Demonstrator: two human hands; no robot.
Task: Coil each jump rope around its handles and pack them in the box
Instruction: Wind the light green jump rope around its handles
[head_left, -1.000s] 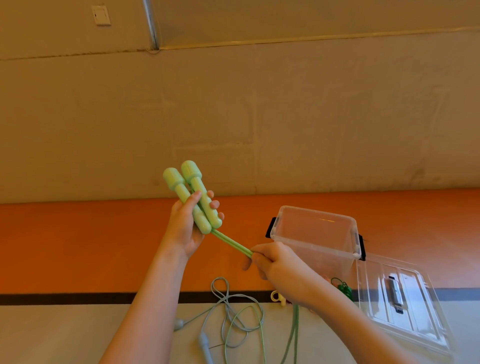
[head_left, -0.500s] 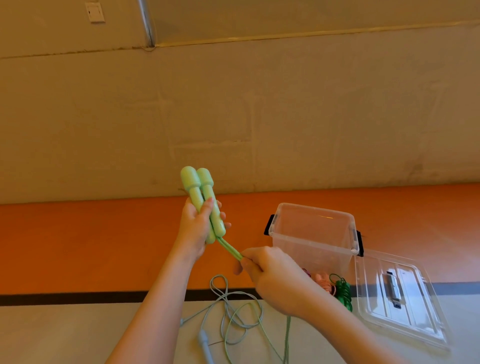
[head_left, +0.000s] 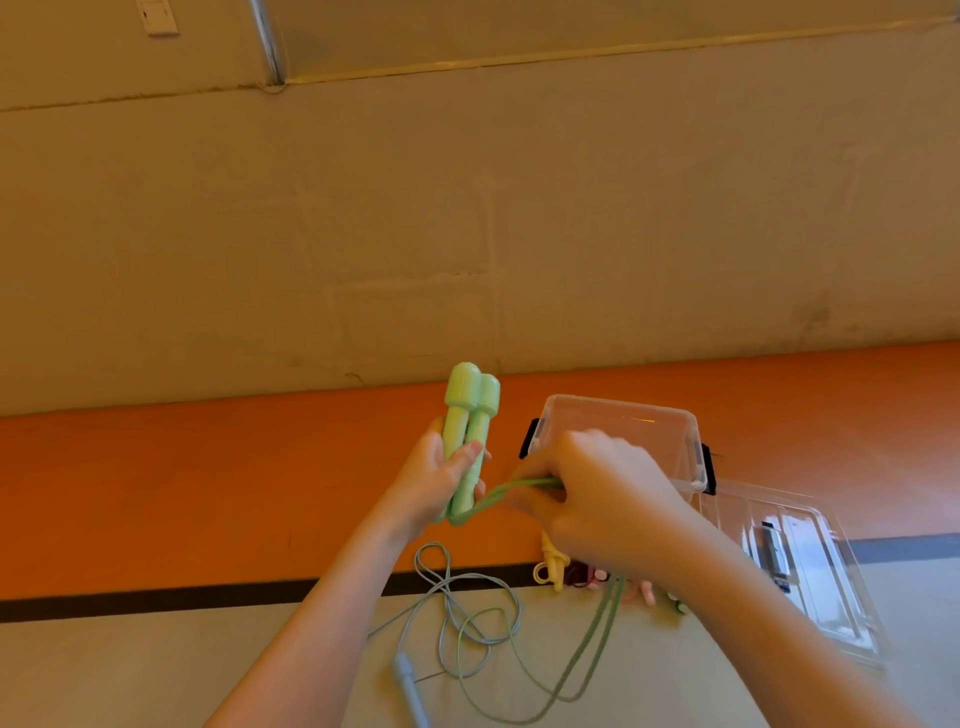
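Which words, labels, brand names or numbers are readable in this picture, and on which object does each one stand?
None can be read.
Dark label on the clear plastic lid: too blurred to read.
White plate on the wall: no text can be made out.
Light green jump rope handles and clear plastic box: no print visible.

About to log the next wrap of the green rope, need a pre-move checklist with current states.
1. Left hand grips both green handles side by side: ok.
2. Right hand holds the green cord taut from the handles' lower end: ok.
3. Cord slack trails free to the floor, crossing the grey rope: cannot tell if snagged.
4. Wraps on the handles: not ok, none completed.
5. Clear box open, lid off beside it: ok.
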